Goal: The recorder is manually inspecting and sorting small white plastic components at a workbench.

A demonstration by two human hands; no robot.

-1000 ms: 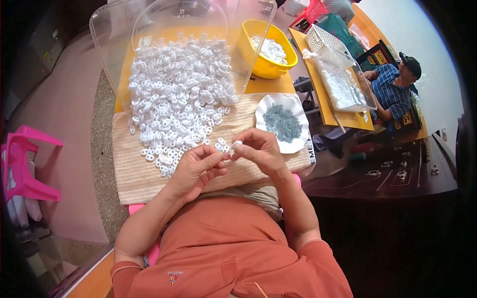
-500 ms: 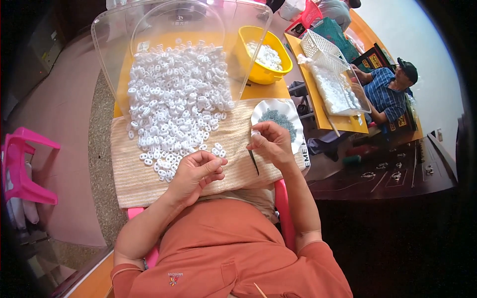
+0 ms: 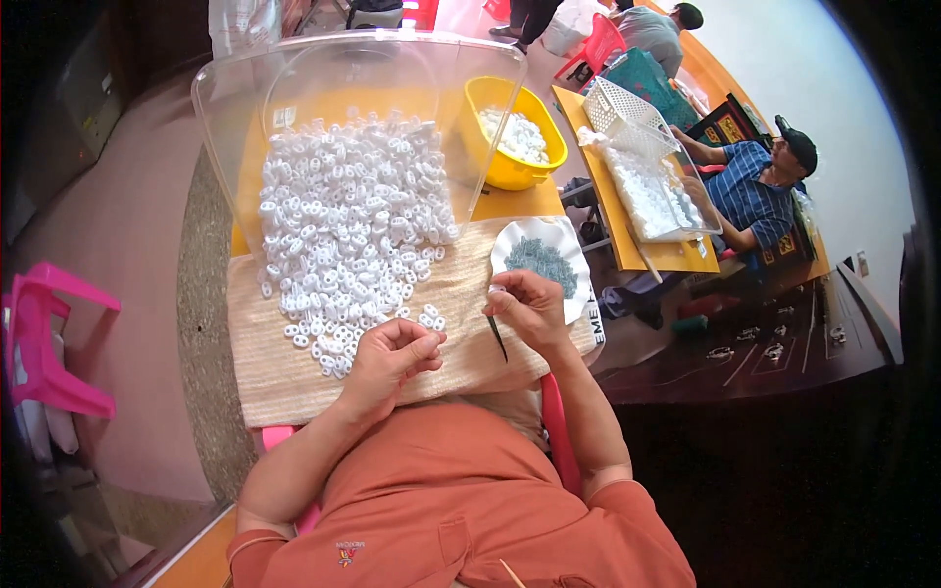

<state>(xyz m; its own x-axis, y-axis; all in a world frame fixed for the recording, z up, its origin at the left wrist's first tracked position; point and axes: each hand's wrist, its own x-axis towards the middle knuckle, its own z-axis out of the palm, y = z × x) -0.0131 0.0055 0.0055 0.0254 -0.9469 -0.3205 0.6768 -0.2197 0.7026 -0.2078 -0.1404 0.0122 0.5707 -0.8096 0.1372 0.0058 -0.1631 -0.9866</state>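
Observation:
A big heap of small white plastic rings spills from a clear plastic tub onto a beige woven mat. My left hand rests on the mat at the heap's near edge, fingers pinched together on one white ring. My right hand holds a thin dark tweezer-like tool pointing down, and its fingertips touch the near rim of a white plate that carries a pile of tiny grey-green parts.
A yellow bowl with white pieces stands behind the plate. At a neighbouring orange table, a person in a striped shirt sits by a clear tray and a white basket. Pink plastic stools stand left.
My right hand has moved from beside my left hand to the white plate, with the dark tool showing below it. My left hand stayed at the heap's edge.

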